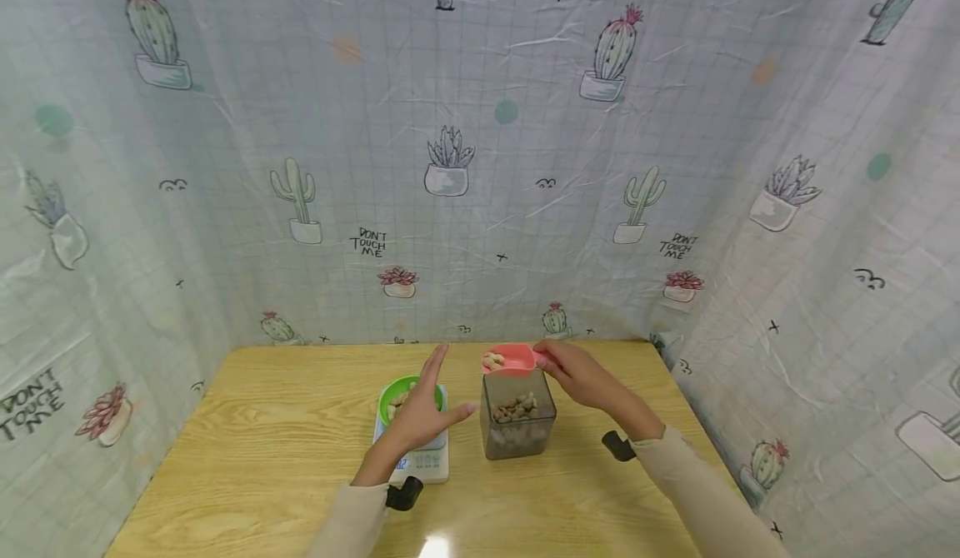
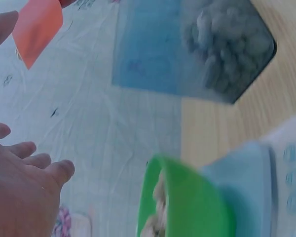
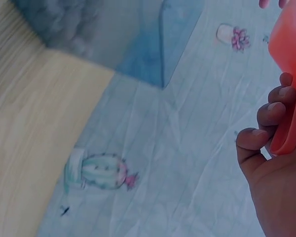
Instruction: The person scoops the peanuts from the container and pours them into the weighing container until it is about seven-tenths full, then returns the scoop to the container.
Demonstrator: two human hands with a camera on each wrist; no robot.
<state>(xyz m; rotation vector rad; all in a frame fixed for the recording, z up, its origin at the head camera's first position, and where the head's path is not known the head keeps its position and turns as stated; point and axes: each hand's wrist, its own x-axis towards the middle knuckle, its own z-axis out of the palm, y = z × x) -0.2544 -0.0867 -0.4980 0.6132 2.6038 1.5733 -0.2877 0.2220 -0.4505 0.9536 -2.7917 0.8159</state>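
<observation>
My right hand (image 1: 573, 372) grips the handle of a coral-red scoop (image 1: 519, 360), its fingers curled round it in the right wrist view. A few peanuts (image 1: 492, 361) lie in the scoop, which is held above the far rim of a clear, grey-tinted square container (image 1: 517, 433). More peanuts fill the lower part of that container. My left hand (image 1: 422, 415) is raised with its fingers straight and thumb spread, holding nothing. Beneath it in the head view, a green bowl (image 1: 387, 393) with peanuts in it sits on a white kitchen scale (image 1: 435, 468), partly hidden by the hand.
Everything stands on a wood-grain table (image 1: 285, 450). A hanging cloth (image 1: 480, 283) printed with cacti closes off the back and both sides. The scale stands just left of the container. Each wrist wears a small black camera mount (image 1: 405, 494).
</observation>
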